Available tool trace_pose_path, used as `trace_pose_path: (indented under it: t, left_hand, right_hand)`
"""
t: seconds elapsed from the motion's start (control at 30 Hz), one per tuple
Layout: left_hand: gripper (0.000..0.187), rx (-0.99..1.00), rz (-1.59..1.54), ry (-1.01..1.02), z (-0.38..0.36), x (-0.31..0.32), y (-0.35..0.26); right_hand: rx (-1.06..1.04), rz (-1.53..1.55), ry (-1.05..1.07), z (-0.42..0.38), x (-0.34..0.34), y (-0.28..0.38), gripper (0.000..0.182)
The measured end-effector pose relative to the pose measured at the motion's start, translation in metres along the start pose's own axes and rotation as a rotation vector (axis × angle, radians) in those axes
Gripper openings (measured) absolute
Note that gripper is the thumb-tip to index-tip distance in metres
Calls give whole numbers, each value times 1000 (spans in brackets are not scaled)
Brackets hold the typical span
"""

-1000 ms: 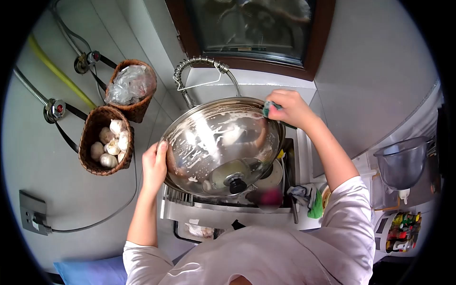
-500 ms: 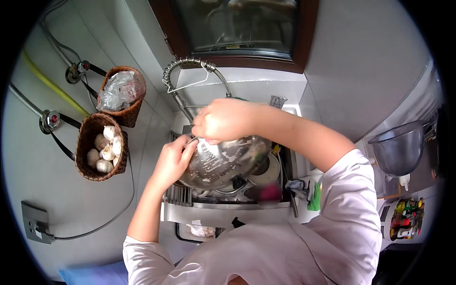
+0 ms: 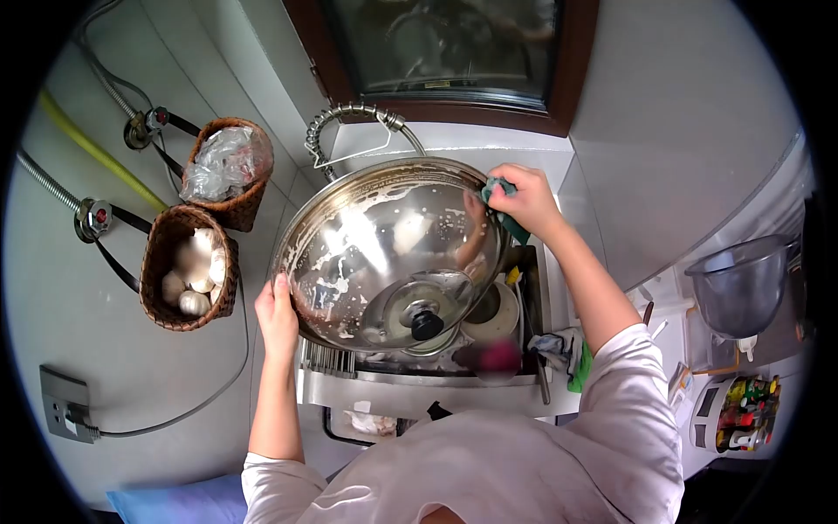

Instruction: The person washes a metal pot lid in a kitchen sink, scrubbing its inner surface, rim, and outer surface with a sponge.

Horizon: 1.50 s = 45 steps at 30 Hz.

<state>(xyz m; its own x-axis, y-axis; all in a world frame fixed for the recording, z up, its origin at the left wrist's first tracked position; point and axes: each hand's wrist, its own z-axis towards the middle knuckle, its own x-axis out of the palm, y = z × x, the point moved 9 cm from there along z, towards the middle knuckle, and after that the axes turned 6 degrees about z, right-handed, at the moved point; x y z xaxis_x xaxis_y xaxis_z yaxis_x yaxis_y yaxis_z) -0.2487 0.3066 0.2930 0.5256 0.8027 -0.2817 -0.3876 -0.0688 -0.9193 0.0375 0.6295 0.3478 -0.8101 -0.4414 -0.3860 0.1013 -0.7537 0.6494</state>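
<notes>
A large, shiny domed wok lid [image 3: 358, 253] with streaks of foam is tilted over the sink. Its black knob [image 3: 428, 325] sits on a round, glass-like centre that faces me. My left hand [image 3: 278, 319] grips the lid's left rim, thumb on the near face. At the upper right rim my right hand [image 3: 524, 199] is closed around a green scouring pad [image 3: 500, 189], pressed against the edge. The arm's reflection shows in the lid. Most of the sink [image 3: 419, 384] behind it is hidden.
A coiled spring faucet [image 3: 353, 112] rises behind the lid. On the left wall hang a basket of garlic [image 3: 229, 301] and a basket of plastic bags [image 3: 251, 205]. A white bowl [image 3: 497, 327] lies in the sink; cloths [image 3: 563, 349] hang at its right. A grey pot [image 3: 742, 293] stands farther right.
The lid has turned so its knob side faces me more. My left hand has moved down-left along the rim; my right hand has moved right, from the upper left edge to the right edge.
</notes>
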Motion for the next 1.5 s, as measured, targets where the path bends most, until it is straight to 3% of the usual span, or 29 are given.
trace_pose_path:
  t: [0.13, 0.5, 0.7, 0.83, 0.87, 0.97, 1.1, 1.13, 1.23, 1.37, 1.5]
  left_hand:
    - [34, -54, 3, 104, 1, 5, 15]
    - [38, 20, 66, 284, 6, 41, -31]
    - [34, -191, -156, 336, 0, 44, -17]
    - [26, -321, -344, 480, -18, 53, 19]
    - [25, -345, -358, 420, -19, 57, 37]
    - [25, -421, -372, 306, -27, 76, 84]
    - [25, -423, -363, 281, -39, 96, 115]
    - [25, -422, -346, 254, -41, 104, 109]
    - [24, -399, -292, 359, -53, 122, 114]
    - [16, -417, -273, 364, -60, 133, 129]
    - [13, -406, -201, 374, -53, 148, 149]
  right_hand:
    - [-68, -61, 30, 10, -10, 19, 17]
    - [-227, -117, 189, 25, 6, 54, 15]
    - [-55, -101, 260, 29, 4, 40, 21]
    - [274, -49, 270, -5, 18, -41, 21]
    - [299, 3, 290, -15, 29, -54, 23]
    - [228, -87, -27, -43, 40, -89, 26]
    - [543, 39, -465, -100, 56, -152, 27]
    - [648, 105, -462, -112, 70, -168, 25]
    - [616, 248, -475, -122, 94, -171, 23]
    - [477, -19, -492, -137, 118, -139, 24]
    - [552, -179, -532, -171, 138, -167, 25]
